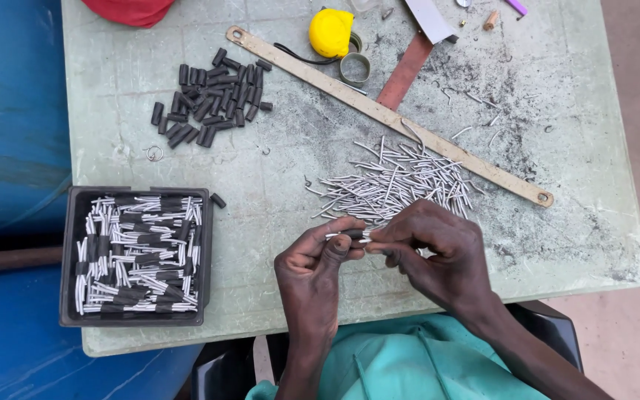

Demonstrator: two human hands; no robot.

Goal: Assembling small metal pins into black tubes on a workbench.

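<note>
Pinching together at the near edge of the scuffed pale green bench (557, 222), both hands hold one small piece: a short black rubber sleeve with thin silver metal pins (351, 235) sticking out of its ends. The left hand (312, 270) grips the sleeve between thumb and fingertips, closed narrow around it, while the right hand (438, 252) nips the pin end with fingers tight. Just beyond the hands lies a loose heap of thin silver metal pins (394, 181). Farther left on the bench sits a scatter of short black rubber sleeves (209, 107). A black rectangular plastic tray (68, 255) at the left near corner holds many finished pin-and-sleeve pieces. A long flat tan metal strip (320, 78) crosses diagonally behind, near a yellow tape measure (330, 32).
</note>
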